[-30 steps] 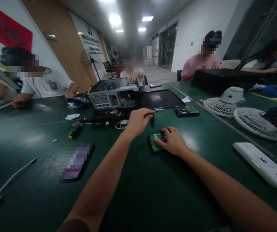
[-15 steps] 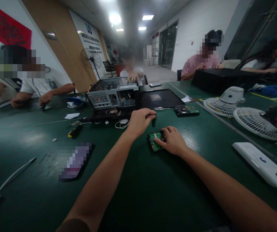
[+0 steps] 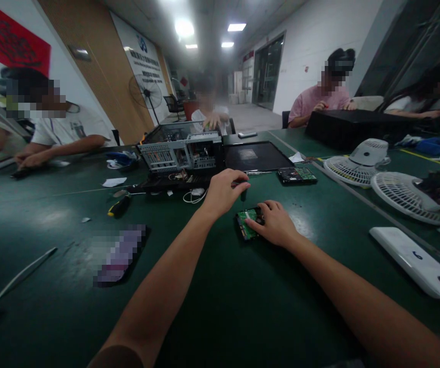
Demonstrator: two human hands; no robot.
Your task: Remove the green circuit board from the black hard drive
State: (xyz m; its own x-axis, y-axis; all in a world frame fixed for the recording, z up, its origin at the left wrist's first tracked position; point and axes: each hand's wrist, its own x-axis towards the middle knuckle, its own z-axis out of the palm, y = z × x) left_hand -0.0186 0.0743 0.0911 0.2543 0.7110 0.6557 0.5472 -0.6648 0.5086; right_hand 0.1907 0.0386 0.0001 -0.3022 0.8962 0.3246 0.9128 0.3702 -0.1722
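Observation:
A hard drive (image 3: 247, 231) lies on the green table with its circuit board facing up. My right hand (image 3: 276, 223) grips its right side, the thumb resting over the board and the fingers at the far edge. Above the drive's far edge, my left hand (image 3: 225, 190) is closed around the top of a small dark screwdriver (image 3: 244, 194). The screwdriver stands upright, its thin tip pointing down at the board. Whether the tip sits in a screw is too small to tell.
An opened computer case (image 3: 181, 153) stands beyond my left hand, beside a black panel (image 3: 256, 156). A second hard drive (image 3: 297, 176) lies to the right. A yellow-black screwdriver (image 3: 119, 206), white fan parts (image 3: 358, 166) and a white device (image 3: 415, 260) are around. Several people sit nearby.
My left fingers have turned slightly on the screwdriver's handle. My right hand and the hard drive stay in place. At the far left, a co-worker's hands have moved left and come together.

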